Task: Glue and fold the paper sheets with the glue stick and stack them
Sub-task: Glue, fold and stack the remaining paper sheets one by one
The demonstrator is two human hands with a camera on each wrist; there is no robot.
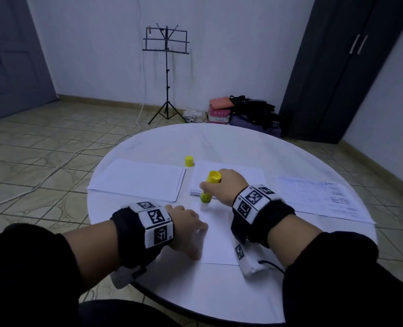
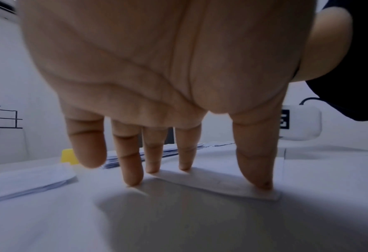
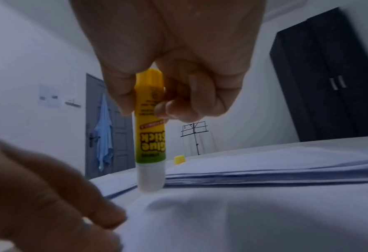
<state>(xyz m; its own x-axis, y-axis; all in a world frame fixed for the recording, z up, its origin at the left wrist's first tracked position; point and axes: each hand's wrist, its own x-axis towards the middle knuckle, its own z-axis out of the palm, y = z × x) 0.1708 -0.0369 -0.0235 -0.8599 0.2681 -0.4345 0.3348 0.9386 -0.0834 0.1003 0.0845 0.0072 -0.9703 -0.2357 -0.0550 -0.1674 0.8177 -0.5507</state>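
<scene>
My right hand (image 1: 221, 185) grips a yellow glue stick (image 1: 208, 188) upside down, its white tip touching the far end of a single white sheet (image 1: 215, 241) in front of me. In the right wrist view the glue stick (image 3: 149, 129) stands nearly upright, pinched between thumb and curled fingers. My left hand (image 1: 187, 230) lies on the sheet's left edge with straight, spread fingers (image 2: 133, 172) pressing the paper (image 2: 217, 180) flat. The yellow cap (image 1: 189, 161) stands apart, farther back on the table.
A round white table (image 1: 219, 289) carries a stack of blank sheets (image 1: 139, 179) at the left, a second stack (image 1: 243, 173) behind my right hand, and a printed sheet (image 1: 323, 199) at the right. A music stand (image 1: 166, 74) and bags stand on the floor beyond.
</scene>
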